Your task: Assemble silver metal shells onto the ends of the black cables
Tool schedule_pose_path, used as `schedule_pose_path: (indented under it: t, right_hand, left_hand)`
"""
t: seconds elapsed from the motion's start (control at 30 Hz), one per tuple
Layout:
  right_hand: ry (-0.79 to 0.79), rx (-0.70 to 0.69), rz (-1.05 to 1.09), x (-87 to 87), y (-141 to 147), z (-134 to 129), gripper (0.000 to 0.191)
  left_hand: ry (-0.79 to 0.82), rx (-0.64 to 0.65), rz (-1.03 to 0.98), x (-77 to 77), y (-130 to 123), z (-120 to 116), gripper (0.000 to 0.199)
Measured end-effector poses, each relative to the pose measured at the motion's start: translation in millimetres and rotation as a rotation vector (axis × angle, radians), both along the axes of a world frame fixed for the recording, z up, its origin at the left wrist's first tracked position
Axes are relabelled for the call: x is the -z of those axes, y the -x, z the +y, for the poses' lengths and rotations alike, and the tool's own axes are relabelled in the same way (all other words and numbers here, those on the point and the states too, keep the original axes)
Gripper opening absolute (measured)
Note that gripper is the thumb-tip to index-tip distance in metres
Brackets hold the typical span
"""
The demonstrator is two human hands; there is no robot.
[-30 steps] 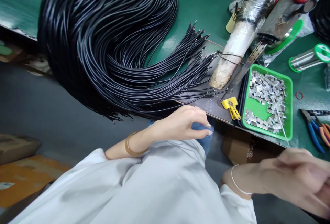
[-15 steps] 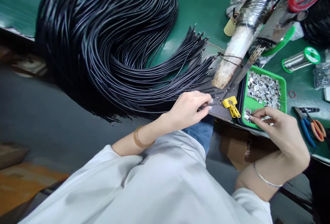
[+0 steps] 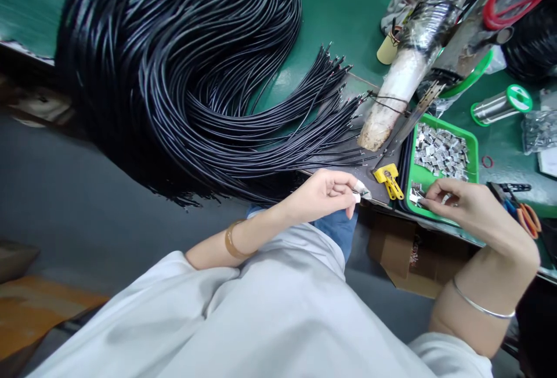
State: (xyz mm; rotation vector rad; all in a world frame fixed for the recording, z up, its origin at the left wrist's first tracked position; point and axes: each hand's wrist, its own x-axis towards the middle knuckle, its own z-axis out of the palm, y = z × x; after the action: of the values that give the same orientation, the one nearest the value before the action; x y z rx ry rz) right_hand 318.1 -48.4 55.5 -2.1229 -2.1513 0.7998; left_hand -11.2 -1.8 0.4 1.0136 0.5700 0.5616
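Observation:
My left hand [image 3: 328, 193] is in front of the bench edge, thumb and index finger pinched, with white covers on the fingertips. What it pinches is too small to make out. Beside it lie the loose ends of a large bundle of black cables [image 3: 243, 128]. Over the near left corner of a green tray [image 3: 473, 160], my right hand [image 3: 463, 204] has its fingertips closed among small silvery metal pieces [image 3: 441, 148]. Whether a piece is between them is hidden. A yellow clip [image 3: 389, 180] sits between the two hands.
A wrapped duct [image 3: 394, 90] slants down over the bench. Right of the tray lie a solder wire spool [image 3: 500, 105], a red ring [image 3: 487, 161] and orange-handled pliers [image 3: 526, 218]. Below the bench edge is a cardboard box [image 3: 394, 256].
My left hand has come down and slightly toward me, away from the cable ends. My right fingertips stay in the tray, while that wrist and forearm have swung to the right.

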Motion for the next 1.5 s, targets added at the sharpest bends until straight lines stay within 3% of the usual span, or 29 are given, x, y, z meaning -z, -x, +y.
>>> schedule_pose_path:
  t: [0.17,0.3,0.37,0.43,0.57,0.67,0.8,0.97,1.23,1.4,1.5]
  right_hand:
    - [-0.083,0.018,0.030,6.4,2,-3,0.019]
    - [-0.342,0.151,0.012,6.1,10,-18,0.016]
    - [-0.557,0.258,0.010,2.9,21,-27,0.015]
    - [-0.741,0.350,0.094,-0.2,39,-34,0.017]
    - [-0.899,0.457,0.444,1.8,95,-41,0.020]
    - [-1.066,0.597,0.489,14.8,137,-36,0.019]
    - [-1.059,0.492,0.458,40.5,165,-28,0.009]
    - [-0.906,0.439,0.638,58.9,169,-22,0.003]
    - [-0.752,0.409,0.756,60.1,166,-22,0.006]
    - [-0.802,0.341,0.544,58.0,165,-25,0.008]
    - [-0.827,0.358,0.597,58.0,167,-26,0.006]
  left_hand:
    - [-0.162,0.026,0.043,-1.2,-4,-8,0.013]
    - [-0.350,0.153,0.054,-4.8,-7,-11,0.022]
    - [-0.273,0.137,0.057,-4.9,-8,-9,0.028]
    - [-0.140,0.044,0.070,-3.0,-8,-5,0.033]
    - [0.041,-0.074,0.039,2.0,-7,0,0.036]
    - [0.057,-0.096,0.023,1.7,-6,1,0.028]
    - [0.036,-0.118,0.062,-1.4,-7,1,0.023]
    - [-0.061,-0.154,0.099,-2.3,-9,-1,0.014]
    - [-0.432,-0.220,0.174,1.5,-9,-3,0.013]
    - [-0.936,-0.231,0.337,10.0,-6,-3,0.022]
    - [-0.890,-0.216,0.330,9.2,-6,-7,0.027]
